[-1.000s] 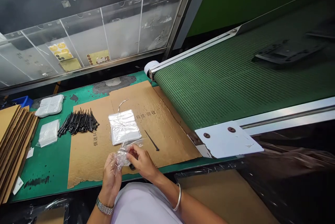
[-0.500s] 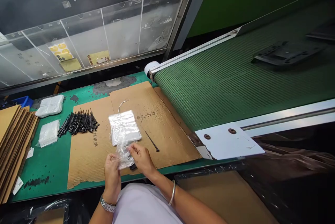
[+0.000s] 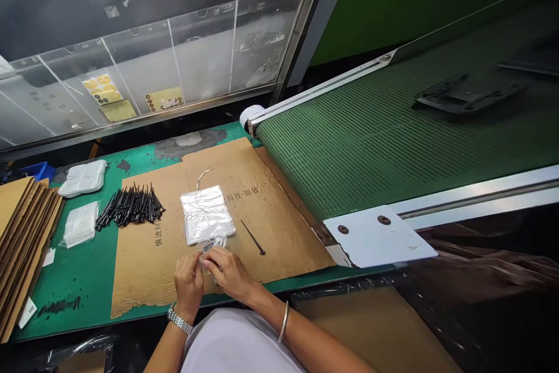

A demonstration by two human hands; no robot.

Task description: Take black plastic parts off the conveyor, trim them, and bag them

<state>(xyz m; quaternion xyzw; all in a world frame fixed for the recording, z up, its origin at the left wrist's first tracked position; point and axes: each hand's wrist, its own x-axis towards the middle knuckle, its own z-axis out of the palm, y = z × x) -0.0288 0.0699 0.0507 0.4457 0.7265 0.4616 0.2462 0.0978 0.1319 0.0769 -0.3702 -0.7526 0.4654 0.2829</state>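
Note:
Close together at the front of the cardboard sheet [image 3: 279, 245], my left hand [image 3: 189, 280] and my right hand [image 3: 230, 269] pinch a small clear plastic bag [image 3: 209, 246]. Something dark and white shows through its film; I cannot make out what it is. Just beyond my fingers lies a stack of clear plastic bags [image 3: 206, 213]. One thin black pin-like part with a wider end [image 3: 253, 238] rests right of the stack. To the left is a heap of similar black parts [image 3: 133, 204].
Two more bundles of plastic bags, one nearer [image 3: 81, 223] and one farther [image 3: 85, 178], sit on the green table [image 3: 87, 280]. Cardboard sheets [image 3: 26, 245] are stacked at far left. A green conveyor belt [image 3: 371, 134] on the right carries a dark flat part [image 3: 469, 96].
My hands have come closer together, and the bag's loose film is now gathered between my fingers. The dark part on the belt has shifted slightly left in view.

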